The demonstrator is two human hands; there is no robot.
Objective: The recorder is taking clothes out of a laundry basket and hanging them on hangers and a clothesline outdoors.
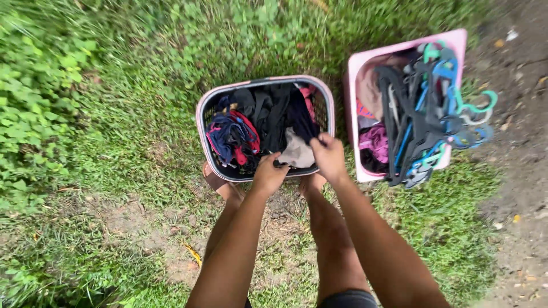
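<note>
A pink-rimmed laundry basket (201, 114) stands on the grass, full of dark, blue and red clothes. My left hand (268, 173) reaches over its near rim and grips a dark garment (274, 114). My right hand (329, 155) is closed on the edge of a beige cloth (297, 151) lying at the basket's near right corner. Both arms stretch down from the bottom of the view, with my legs and a foot behind the basket.
A second pink basket (456, 40) sits to the right, holding folded clothes and a pile of black, blue and teal hangers (425, 108). Bare dirt runs along the far right. Thick green plants fill the left side.
</note>
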